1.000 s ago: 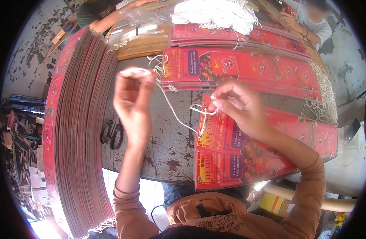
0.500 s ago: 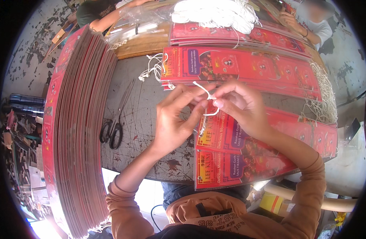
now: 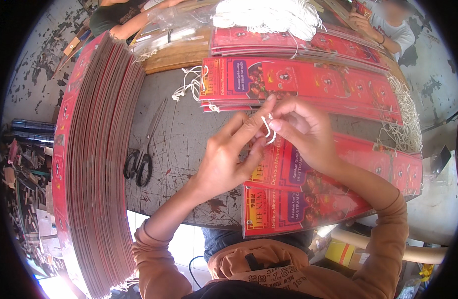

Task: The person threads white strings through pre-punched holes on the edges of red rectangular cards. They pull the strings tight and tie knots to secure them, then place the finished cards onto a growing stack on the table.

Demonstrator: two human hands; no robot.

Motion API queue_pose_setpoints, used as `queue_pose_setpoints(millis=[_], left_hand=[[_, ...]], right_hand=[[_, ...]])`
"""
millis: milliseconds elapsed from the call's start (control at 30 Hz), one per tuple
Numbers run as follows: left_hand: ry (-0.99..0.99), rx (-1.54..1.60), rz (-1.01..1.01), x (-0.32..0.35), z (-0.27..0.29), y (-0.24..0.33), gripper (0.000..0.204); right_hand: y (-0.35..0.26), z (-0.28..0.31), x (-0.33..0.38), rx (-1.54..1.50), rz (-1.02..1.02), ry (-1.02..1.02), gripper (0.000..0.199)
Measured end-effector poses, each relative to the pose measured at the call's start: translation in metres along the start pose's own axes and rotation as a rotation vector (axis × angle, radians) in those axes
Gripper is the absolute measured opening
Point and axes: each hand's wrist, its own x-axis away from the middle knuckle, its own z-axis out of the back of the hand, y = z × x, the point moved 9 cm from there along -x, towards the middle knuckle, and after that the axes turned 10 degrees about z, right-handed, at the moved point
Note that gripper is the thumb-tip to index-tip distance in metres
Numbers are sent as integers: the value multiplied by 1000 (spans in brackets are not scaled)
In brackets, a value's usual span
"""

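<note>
Between my hands is a white string [image 3: 272,135], looped at the left end of a long red printed card [image 3: 313,162]. My right hand [image 3: 306,130] pinches the string between thumb and forefinger. My left hand [image 3: 234,152] is at the string's other side, thumb bent in and forefinger stretched up past the loop; its fingertips partly hide the string. Beneath the upper card lies another red card [image 3: 288,214], its near edge close to the table's front. The string's passage through the card is hidden behind my fingers.
Black-handled scissors [image 3: 139,167] lie left on the scratched grey table [image 3: 184,149]. A tall stack of red cards [image 3: 101,164] stands at far left. More strung cards [image 3: 308,82] lie ahead, a white string bundle [image 3: 266,17] behind them. Two people work across the table.
My left forefinger has stretched upward and my left hand has shifted slightly right. The string's free end, which stuck up before, is now drawn down into a loop between the hands.
</note>
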Motion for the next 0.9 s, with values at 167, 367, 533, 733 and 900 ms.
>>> queue_pose_setpoints(millis=[167, 367, 533, 733, 900], left_hand=[[2, -14, 16, 0, 2, -2, 68], [-19, -60, -15, 0, -1, 3, 73], [-10, -181, -58, 3, -2, 6, 76], [107, -259, -125, 4, 3, 15, 69], [132, -45, -132, 5, 23, 23, 14]], right_hand=[[-2, -1, -1, 22, 5, 3, 9], [-3, 2, 0, 230, 93, -36, 8], [-15, -1, 0, 362, 170, -51, 8], [-16, 4, 1, 325, 200, 19, 8], [-28, 14, 1, 390, 313, 142, 9]])
